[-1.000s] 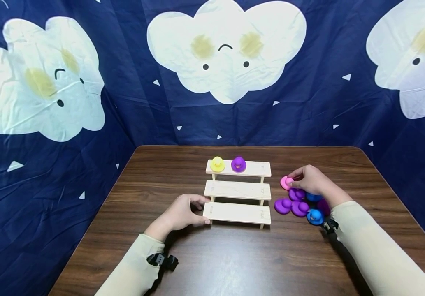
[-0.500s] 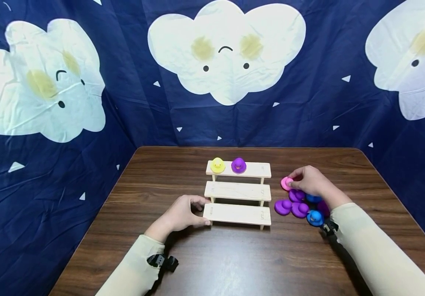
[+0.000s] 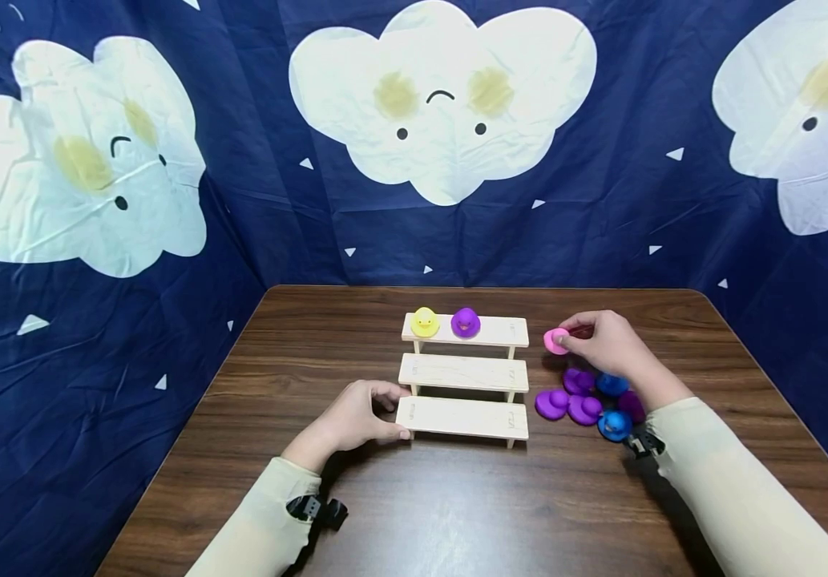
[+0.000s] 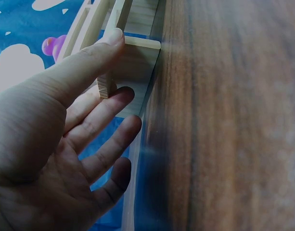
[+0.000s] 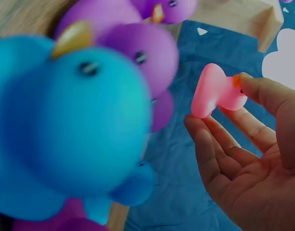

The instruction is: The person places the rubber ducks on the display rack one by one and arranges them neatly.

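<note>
My right hand [image 3: 611,344] pinches a pink rubber duck [image 3: 554,341] between thumb and fingers. In the right wrist view the pink duck [image 5: 212,91] is held off the table, tilted on its side. My left hand [image 3: 356,415] grips the left end of the lowest step of a three-step wooden rack [image 3: 462,417]. From the left wrist, its thumb [image 4: 111,41] lies along the front of the rack and the other fingers are behind the end. On the top step sit a yellow duck [image 3: 424,322] and a purple duck [image 3: 466,322], apart from each other.
Right of the rack, below my right hand, lies a group of purple ducks [image 3: 551,404] and blue ducks [image 3: 614,425], some toppled. The brown wooden table [image 3: 450,497] ends at a dark blue cloth [image 3: 255,160] printed with clouds.
My right hand has lifted the pink duck up and slightly leftward, away from the purple ducks. The left hand and the rack have stayed in place.
</note>
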Demonstrator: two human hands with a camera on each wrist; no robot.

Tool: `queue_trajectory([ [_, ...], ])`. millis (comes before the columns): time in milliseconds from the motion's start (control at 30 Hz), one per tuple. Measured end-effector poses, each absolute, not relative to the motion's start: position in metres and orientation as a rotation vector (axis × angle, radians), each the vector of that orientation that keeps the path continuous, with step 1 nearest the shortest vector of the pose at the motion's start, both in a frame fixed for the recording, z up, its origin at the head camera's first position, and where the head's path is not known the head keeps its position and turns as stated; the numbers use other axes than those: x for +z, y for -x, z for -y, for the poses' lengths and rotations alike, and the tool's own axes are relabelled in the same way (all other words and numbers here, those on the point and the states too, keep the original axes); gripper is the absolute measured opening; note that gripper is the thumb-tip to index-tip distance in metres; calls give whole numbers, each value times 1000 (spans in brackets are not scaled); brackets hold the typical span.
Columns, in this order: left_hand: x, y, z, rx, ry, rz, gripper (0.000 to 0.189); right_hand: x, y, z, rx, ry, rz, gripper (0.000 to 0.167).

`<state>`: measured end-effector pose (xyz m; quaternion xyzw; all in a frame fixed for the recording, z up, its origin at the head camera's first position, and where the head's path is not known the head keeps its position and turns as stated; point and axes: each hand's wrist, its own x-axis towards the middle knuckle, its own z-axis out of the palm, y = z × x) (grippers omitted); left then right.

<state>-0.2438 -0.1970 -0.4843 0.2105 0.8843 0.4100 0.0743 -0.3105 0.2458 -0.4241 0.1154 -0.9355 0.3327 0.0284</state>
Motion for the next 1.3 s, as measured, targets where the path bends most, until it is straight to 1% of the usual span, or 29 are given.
queue_trajectory([
  [233,-483,243,197,1224,-632,-2663,52,-407,305,-238,1067,-365,2812,32],
  [500,-483,243,197,1217,-638,-2670,53,-386,299,-230,1218,-405,2703,33],
  [733,-482,243,197,1216,-634,-2665,52,-374,296,-212,1259,-446,2645,32],
  [933,-483,244,197,1214,-644,-2665,52,-371,297,-194,1314,-502,2618,27],
  [1167,-484,244,197,1211,-649,-2667,52,-378,302,-178,1328,-571,2603,20],
  [1300,-484,244,197,1215,-646,-2663,52,-382,304,-171,1336,-605,2611,19],
])
